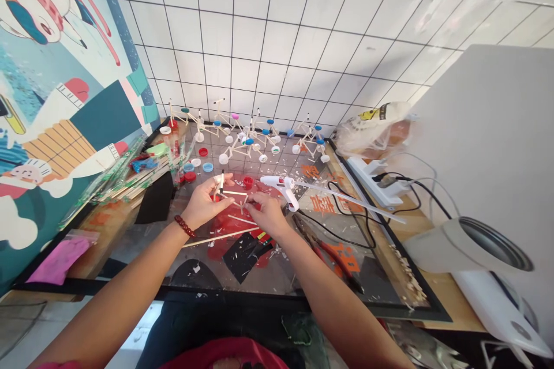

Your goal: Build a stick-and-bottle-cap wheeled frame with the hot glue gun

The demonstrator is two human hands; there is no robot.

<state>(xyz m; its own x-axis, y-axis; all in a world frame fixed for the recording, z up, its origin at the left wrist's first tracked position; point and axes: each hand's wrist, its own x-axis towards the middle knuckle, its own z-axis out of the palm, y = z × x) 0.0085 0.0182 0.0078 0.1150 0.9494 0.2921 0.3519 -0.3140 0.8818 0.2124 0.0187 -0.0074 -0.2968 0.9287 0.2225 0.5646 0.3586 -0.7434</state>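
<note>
My left hand (204,203), with a dark red bead bracelet at the wrist, pinches a small frame of thin wooden sticks (235,192) that has a black-tipped upright. From the other side, the closed fingertips of my right hand (269,216) grip the frame's right end. A white hot glue gun (281,187), with a long clear glue stick (346,199) in it, lies just beyond my right hand. Under the frame, loose wooden sticks (220,237) rest on the table beside a piece of black card (242,256). A red bottle cap (248,182) sits just behind the frame.
Several stick models with bottle-cap wheels (249,141) stand along the tiled wall. Bundled sticks (138,176) and a pink bag (60,258) are at left. To the right are pliers (341,265), a white power strip (376,181), cables and a lamp (467,245).
</note>
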